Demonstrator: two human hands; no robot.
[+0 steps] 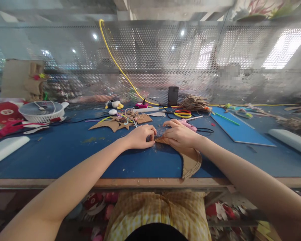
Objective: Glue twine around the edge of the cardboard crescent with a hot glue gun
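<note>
The curved cardboard piece (191, 158) lies on the blue counter (145, 164), its pointed end between the two hands and its broad body running beneath the right hand and out toward the person, to the counter's near edge. The left hand (141, 136) pinches the pointed tip between thumb and fingers. The right hand (179, 134) rests bent-fingered over the piece's upper part; whether it grips or only presses, I cannot tell. Just beyond the right hand is a pink glue gun (188, 125); farther out stands a black phone (173, 96). More cut cardboard (107, 125) lies beyond the left hand, and a blue board (240, 129) to the right of the right hand. Well left of the left hand, reddish marks inside a round white basket (43, 116) are too small to read.
</note>
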